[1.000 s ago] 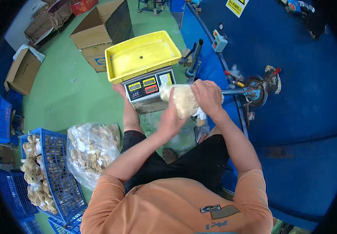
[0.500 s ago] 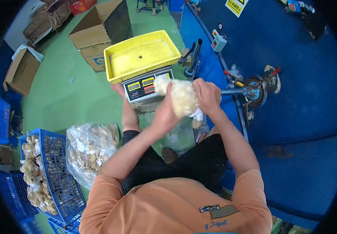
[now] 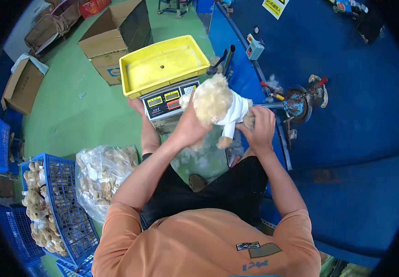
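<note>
A cream plush toy (image 3: 214, 98) with a white garment is held up in front of me. My left hand (image 3: 192, 125) is closed around its fluffy head end. At the lower end, my right hand (image 3: 260, 123) pinches the fur beneath the garment, beside a metal pipe (image 3: 273, 105) that sticks out from the blue machine (image 3: 347, 124). The toy and my fingers hide the pipe's tip, so whether it is inside the toy I cannot tell. Just beyond my left hand stands a digital scale (image 3: 165, 102) carrying a yellow tray (image 3: 128, 81).
A blue crate (image 3: 72, 203) of plush toys and a clear bag (image 3: 105, 177) of similar pieces stand at my left. Cardboard boxes (image 3: 100, 46) are farther off. Red-handled clamps surround the pipe's round fitting (image 3: 296, 107); a grey switch box (image 3: 255, 48) sits above.
The toy has turned so its white garment now faces up toward me. My right hand has shifted slightly down and right to its lower end; my left hand still grips it.
</note>
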The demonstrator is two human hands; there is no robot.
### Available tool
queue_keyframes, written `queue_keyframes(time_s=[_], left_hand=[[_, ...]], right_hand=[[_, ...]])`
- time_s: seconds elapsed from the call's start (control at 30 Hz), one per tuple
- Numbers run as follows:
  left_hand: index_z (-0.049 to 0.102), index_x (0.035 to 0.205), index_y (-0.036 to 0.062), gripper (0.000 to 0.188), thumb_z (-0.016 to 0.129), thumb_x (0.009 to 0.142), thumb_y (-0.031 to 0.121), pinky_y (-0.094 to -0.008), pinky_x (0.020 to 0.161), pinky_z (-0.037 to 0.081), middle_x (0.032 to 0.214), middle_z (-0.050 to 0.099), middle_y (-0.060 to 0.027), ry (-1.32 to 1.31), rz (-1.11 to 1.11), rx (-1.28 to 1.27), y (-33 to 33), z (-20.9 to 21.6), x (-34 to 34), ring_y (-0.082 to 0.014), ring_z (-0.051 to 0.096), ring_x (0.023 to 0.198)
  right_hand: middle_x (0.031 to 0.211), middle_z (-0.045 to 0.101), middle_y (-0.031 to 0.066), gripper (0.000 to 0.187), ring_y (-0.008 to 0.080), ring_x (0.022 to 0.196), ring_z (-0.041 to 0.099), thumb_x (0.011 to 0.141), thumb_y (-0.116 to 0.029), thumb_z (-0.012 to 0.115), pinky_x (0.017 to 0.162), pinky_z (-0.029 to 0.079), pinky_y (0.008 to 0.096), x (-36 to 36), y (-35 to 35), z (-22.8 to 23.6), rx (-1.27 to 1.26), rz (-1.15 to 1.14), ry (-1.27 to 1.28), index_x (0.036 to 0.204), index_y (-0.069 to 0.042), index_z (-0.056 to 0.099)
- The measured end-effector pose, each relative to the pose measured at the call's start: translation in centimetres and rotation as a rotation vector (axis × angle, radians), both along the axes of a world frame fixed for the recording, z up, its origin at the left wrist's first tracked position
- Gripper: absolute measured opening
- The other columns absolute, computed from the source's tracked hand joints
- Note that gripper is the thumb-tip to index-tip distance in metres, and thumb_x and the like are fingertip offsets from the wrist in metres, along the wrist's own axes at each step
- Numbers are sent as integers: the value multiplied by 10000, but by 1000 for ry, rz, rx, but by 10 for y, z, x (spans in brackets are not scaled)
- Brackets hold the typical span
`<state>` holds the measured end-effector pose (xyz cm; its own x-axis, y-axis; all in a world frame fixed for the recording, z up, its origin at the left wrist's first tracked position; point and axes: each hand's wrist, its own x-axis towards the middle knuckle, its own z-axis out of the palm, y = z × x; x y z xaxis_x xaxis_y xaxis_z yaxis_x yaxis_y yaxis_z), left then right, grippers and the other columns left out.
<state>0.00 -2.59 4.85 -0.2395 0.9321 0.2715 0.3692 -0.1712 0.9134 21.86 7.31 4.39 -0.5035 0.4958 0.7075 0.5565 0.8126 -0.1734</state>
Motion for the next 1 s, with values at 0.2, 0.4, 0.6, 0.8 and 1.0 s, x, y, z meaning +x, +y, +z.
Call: queue_keyframes(time_s=[0.2,0.4,0.6,0.8,1.0], left_hand=[[383,1469,-10,742,698,820,163,-396,974,455,1337,540,-237,89,-82,-123,-7,32,-13,-344,553,1184],[567,1330,32,500,699,855,115,-367,938,482,1191,635,-148,-101,104,51,-10,-84,-26,-227,595,1106],[621,1207,5,343,703,887,98,-291,756,533,966,687,-107,-518,71,-29,19,-49,35,-171,646,826],[632,1079,-41,219,679,923,106,-228,657,532,875,688,-117,-1088,50,-63,16,-29,42,-132,639,707],[622,1023,-70,213,654,947,127,-235,627,534,812,678,-116,-1113,140,-140,1,-21,22,-140,637,673]], right_hand=[[1026,615,114,201,298,918,557,827,-167,694,819,442,396,-18,15,13,-101,132,-114,972,-68,596],[761,601,88,161,288,724,562,857,-217,671,683,459,417,-73,0,15,-22,35,-104,825,-98,569],[629,555,100,245,319,574,549,873,-255,693,559,445,470,-8,72,9,-66,-381,-139,748,-106,543],[608,554,79,273,290,565,545,868,-251,704,565,455,432,-25,63,6,59,-215,-61,712,-104,536],[647,600,92,255,278,575,575,897,-270,683,557,442,404,-50,48,2,43,-119,-44,774,-79,566]])
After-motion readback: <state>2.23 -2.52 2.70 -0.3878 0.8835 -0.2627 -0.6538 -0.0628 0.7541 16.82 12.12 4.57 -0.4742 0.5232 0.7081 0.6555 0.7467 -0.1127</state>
